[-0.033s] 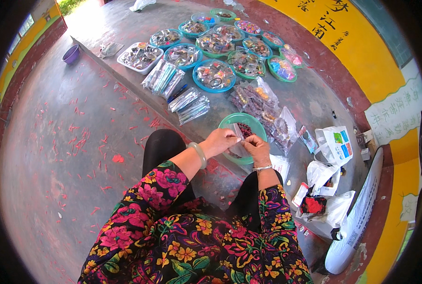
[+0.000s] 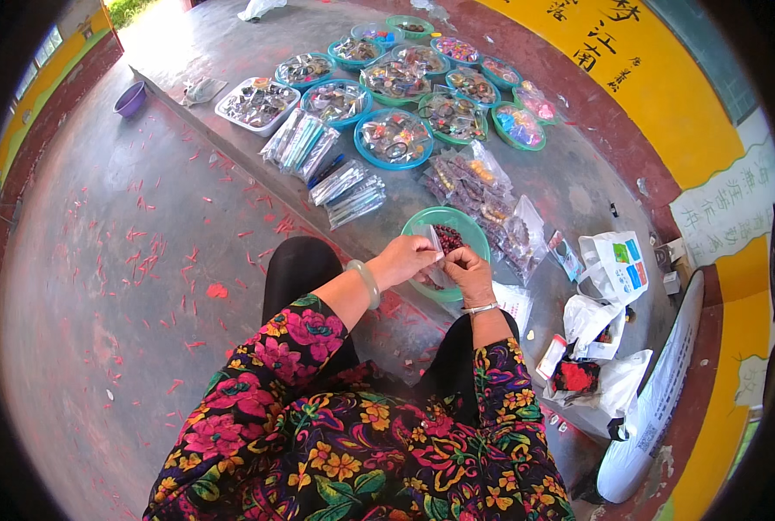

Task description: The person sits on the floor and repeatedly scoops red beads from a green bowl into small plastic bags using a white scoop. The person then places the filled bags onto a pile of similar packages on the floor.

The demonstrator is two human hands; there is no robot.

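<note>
Green plastic, the shallow bowl [image 2: 451,227] is our landmark: it sits at the near edge of the grey concrete ledge [image 2: 570,187] and holds a small heap of dark red beads [image 2: 447,236]. In the head view we see nothing changed from the earlier frame; both hands, the bowl and the goods beyond it lie as they did.

Our left hand [image 2: 402,259] and right hand [image 2: 467,271] meet over the bowl's near rim, fingertips pinched together on a small clear bag [image 2: 435,246]. The bag stands roughly upright between the thumbs, its long axis running from the bowl toward us; which end is open we cannot tell.

Beyond the bowl, clear packets of beads [image 2: 479,195] lie just beside its far rim, and further off a cluster of blue and green bowls [image 2: 394,137] fills the ledge. Left of the bowl, long clear packets [image 2: 344,191] lie near the ledge's edge, which drops to a bare floor [image 2: 101,286] strewn with red scraps. Right of the bowl, white plastic bags [image 2: 613,265] crowd the ledge, leaving only a narrow bare strip beside it.
</note>
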